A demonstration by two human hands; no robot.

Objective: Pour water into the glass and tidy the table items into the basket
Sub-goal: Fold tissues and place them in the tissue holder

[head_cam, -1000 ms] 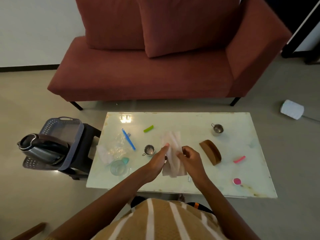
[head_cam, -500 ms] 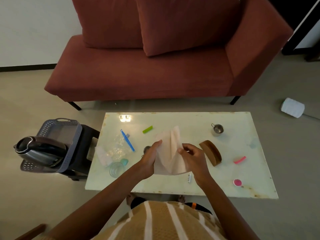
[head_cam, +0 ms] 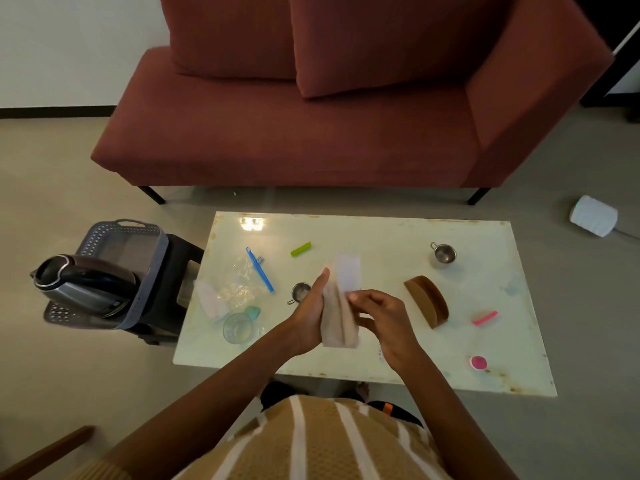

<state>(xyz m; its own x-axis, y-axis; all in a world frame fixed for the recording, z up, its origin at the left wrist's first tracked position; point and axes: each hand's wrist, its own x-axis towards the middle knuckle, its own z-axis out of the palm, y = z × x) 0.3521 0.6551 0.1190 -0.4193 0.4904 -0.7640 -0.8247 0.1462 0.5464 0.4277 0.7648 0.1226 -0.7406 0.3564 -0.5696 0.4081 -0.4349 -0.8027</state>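
Two risks, L to R. Kettle (head_cam: 85, 285) sits in basket (head_cam: 145, 247) off table's left end, w/ glass (head_cam: 238, 328) near that edge: easy to knock. Left hand (head_cam: 310, 315) grips folded napkin (head_cam: 341, 311) mid-table; right hand (head_cam: 386, 322) pinches its side, so fold could slip open.

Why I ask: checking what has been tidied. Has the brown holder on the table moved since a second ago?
No. The brown holder sits in the same spot, between the steel cup and the pink clip.
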